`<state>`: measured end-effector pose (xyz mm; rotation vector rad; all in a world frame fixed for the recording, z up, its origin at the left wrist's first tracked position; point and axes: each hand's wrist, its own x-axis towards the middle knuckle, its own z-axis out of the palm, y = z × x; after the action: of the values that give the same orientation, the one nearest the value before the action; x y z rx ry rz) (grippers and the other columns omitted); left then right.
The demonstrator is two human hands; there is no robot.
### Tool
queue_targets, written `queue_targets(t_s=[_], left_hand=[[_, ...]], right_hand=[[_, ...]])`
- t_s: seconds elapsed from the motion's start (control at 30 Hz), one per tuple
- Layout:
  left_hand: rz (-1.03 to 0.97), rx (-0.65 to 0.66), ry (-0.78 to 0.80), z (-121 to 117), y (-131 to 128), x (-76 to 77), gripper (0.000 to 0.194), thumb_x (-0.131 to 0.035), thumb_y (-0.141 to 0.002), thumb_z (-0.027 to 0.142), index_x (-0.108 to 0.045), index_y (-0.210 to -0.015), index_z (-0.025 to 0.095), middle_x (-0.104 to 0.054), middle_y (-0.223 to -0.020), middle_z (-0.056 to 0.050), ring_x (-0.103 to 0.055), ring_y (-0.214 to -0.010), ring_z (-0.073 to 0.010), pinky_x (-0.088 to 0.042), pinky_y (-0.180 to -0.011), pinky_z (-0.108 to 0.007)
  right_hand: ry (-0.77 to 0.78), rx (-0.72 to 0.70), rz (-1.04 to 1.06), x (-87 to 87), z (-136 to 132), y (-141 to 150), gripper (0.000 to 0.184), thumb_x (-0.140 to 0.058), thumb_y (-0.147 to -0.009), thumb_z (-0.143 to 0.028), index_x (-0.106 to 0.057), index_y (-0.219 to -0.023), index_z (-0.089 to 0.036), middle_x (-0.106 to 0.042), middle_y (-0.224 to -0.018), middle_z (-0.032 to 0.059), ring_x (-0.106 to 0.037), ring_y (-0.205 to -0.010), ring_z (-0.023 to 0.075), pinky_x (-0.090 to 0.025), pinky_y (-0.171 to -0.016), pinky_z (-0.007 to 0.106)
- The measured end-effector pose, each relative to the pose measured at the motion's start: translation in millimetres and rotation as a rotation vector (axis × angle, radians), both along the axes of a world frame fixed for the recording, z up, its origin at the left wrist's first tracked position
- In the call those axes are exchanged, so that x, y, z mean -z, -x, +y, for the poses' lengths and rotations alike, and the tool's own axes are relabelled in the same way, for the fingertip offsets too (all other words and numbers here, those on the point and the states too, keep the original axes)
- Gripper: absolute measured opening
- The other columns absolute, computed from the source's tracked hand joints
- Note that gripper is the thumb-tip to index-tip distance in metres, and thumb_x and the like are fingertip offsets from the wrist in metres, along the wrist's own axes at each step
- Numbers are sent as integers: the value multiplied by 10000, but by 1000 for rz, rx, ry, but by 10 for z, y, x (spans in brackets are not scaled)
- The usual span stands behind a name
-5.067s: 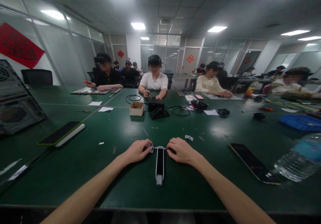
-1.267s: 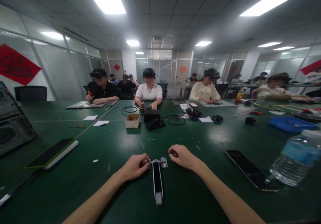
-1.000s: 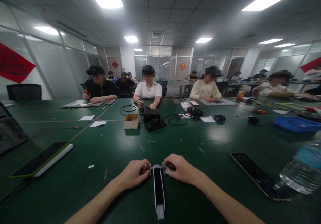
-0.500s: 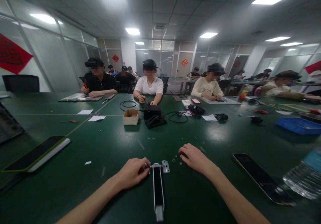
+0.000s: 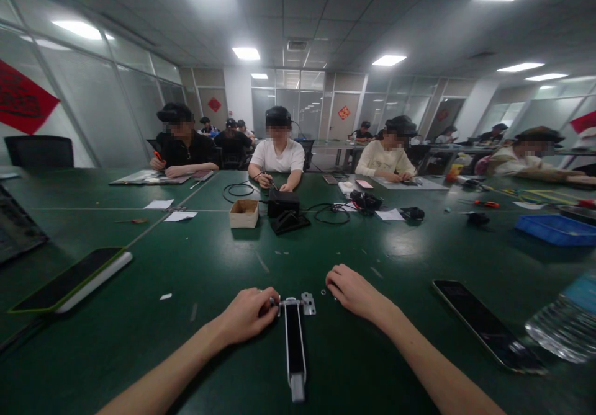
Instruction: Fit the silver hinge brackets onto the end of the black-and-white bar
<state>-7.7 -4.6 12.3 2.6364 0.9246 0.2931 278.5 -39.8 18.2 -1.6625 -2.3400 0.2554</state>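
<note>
My left hand [image 5: 249,314] is closed at the far left end of a long narrow black piece with silver edges [image 5: 294,334]. Its thumb and fingers pinch the metal fitting there, and a small shiny bit shows at the fingertips. A flat metal bracket with holes [image 5: 308,304] sticks out on the right of that same end. My right hand [image 5: 356,291] rests on the table to the right, fingers curled down and together. Beside its fingertips lies a small metal ring, seemingly a nut [image 5: 323,292]. Whatever is under the fingers is hidden.
On the green table [image 5: 223,254], a phone [image 5: 484,325] and a water bottle [image 5: 565,319] lie to my right. A green-edged black device [image 5: 69,278] is at left. Ahead are a small cardboard box [image 5: 244,214], a black box [image 5: 283,204] and a blue tray [image 5: 556,230]. Co-workers sit opposite.
My right hand has shifted slightly left, and its fingers now cover some of the small rings seen before. My left hand keeps its pinch at the metal fitting.
</note>
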Motion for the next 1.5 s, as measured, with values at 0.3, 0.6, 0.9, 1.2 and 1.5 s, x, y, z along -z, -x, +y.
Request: queue_targets(t_s=[0.3, 0.6, 0.9, 1.2, 1.5], left_hand=[[-3, -1, -20, -7, -7, 10, 174, -455, -895, 279, -563, -1000, 192, -618, -720, 1, -546, -658, -149, -376, -620, -246], [-29, 16, -23, 2, -1, 25, 193, -437, -902, 291, -566, -1001, 187, -608, -722, 0, -537, -652, -148, -372, -627, -253], [-17, 16, -26, -14, -13, -13, 174, -433, -905, 284, -556, -989, 195, -600, -706, 5, -536, -638, -149, -369, -615, -251], [-9, 14, -42, 2, -2, 49, 168, -439, -904, 280, -551, -998, 197, -617, -726, 2, -545, -664, -155, -363, -621, -250], [-5, 17, -24, -16, -7, -7, 172, -431, -901, 287, -548, -985, 193, -601, -721, -3, -535, -658, -155, -365, -613, -255]], right_hand=[[26, -60, 327, -74, -151, 280, 153, -434, -929, -231, -573, -942, -169, -576, -936, 57, -540, -799, 155, -467, -707, 290], [155, -83, 415, 15, -195, 466, 155, -458, -927, -244, -585, -964, -165, -586, -914, 43, -545, -765, 141, -458, -648, 255], [91, -115, 391, 28, -173, 457, 156, -466, -928, -229, -605, -971, -171, -614, -940, 46, -574, -824, 150, -481, -714, 265], [43, -187, 290, -79, -201, 414, 145, -515, -890, -160, -615, -994, -170, -636, -962, 51, -570, -908, 166, -466, -810, 293], [-11, -181, 302, -41, -204, 463, 156, -518, -876, -112, -614, -987, -165, -637, -968, 54, -567, -891, 158, -471, -783, 284]])
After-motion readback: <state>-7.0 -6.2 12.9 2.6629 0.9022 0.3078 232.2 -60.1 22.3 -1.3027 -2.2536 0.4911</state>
